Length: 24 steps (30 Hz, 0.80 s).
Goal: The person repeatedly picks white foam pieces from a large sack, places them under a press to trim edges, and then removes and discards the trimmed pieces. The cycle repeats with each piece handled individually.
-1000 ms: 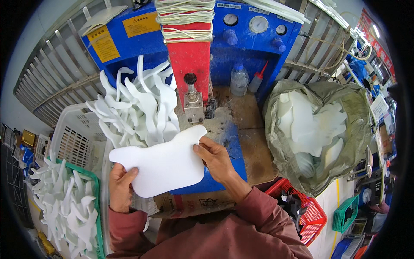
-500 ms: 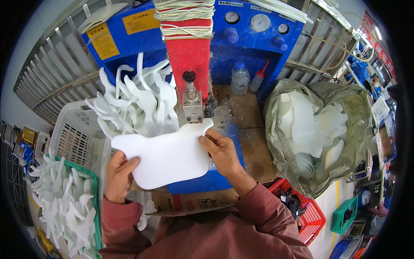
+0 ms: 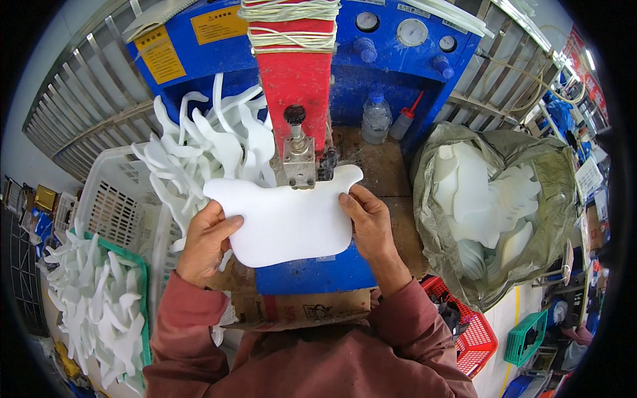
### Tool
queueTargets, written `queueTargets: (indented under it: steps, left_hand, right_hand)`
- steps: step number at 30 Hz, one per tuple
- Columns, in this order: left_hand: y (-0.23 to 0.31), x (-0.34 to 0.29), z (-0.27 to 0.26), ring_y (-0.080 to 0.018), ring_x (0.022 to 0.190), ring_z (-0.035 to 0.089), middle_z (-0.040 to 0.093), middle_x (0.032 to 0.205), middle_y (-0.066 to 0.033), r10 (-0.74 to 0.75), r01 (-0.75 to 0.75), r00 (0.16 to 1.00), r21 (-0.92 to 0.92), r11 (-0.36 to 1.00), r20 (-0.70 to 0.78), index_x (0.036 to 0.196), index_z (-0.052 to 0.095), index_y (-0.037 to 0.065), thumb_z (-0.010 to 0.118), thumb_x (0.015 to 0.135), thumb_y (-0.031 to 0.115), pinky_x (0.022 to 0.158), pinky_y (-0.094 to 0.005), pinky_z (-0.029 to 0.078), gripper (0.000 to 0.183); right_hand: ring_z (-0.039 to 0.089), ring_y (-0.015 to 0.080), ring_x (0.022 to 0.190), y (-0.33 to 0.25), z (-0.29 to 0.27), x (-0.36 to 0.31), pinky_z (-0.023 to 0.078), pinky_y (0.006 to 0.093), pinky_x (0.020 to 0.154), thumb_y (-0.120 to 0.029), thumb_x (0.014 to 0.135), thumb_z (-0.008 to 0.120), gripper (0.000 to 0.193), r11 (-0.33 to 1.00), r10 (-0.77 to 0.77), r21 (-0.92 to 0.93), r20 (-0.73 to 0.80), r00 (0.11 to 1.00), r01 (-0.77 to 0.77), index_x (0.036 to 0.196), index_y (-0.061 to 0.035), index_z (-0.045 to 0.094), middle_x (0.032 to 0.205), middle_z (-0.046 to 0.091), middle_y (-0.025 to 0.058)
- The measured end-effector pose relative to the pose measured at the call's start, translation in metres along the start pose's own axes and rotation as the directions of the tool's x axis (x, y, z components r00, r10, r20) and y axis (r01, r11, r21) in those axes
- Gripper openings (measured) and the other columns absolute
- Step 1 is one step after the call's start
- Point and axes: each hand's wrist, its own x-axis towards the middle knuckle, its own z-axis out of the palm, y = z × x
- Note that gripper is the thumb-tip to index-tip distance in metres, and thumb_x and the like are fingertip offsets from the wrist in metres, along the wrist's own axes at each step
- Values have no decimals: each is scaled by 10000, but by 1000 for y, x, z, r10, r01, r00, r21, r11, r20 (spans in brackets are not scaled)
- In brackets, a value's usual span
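Now a white sheet [image 3: 288, 225] between the two sets of fingers, pinched at its sides by left hand [image 3: 207, 243] and right hand [image 3: 373, 225], farther right and forward than a second ago, its far edge meeting the metal head [image 3: 300, 164] in view, beyond the fingertips.

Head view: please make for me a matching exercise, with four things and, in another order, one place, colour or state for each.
Things:
1. White sheet
2. Clear bottle
3. Large sack
4. Red basket

Descriptions:
A. Topped with a blue cap
B. Below the sack in the picture
C. Held by the left hand and right hand
D. Grey-green, open

Pairs: 1-C, 2-A, 3-D, 4-B
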Motion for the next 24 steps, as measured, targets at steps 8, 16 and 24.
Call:
queueTargets:
  steps: [8, 16, 24]
  left_hand:
    - [-12, 23, 5, -188, 1028, 711, 693, 1224, -140, -100, 94, 994, 117, 989, 48, 1367, 549, -46, 565, 971, -14, 853, -322, 594, 397]
    - [-4, 35, -1, -188, 998, 722, 715, 1177, -137, -36, 34, 999, 76, 997, 21, 1342, 586, -44, 581, 976, -11, 823, -322, 609, 368]
    - [-15, 31, -4, -189, 1065, 703, 704, 1215, -134, -57, 58, 998, -15, 998, 38, 1400, 553, -37, 575, 982, -15, 907, -323, 580, 419]
  right_hand:
    - [620, 53, 889, -21, -14, 0, 518, 220, 773, -127, 1038, 633, 259, 999, -27, 19, -45, 999, 28, 1237, 36, 667, 1047, 696, 5]
    - [611, 46, 866, -12, -12, 18, 504, 223, 750, -128, 1034, 644, 213, 1000, -23, -8, 9, 1000, 23, 1179, 21, 687, 996, 694, -13]
    - [622, 44, 868, -9, -11, 6, 506, 212, 750, -126, 1019, 668, 218, 996, 18, 85, -40, 999, -15, 1180, 19, 694, 1011, 707, -3]
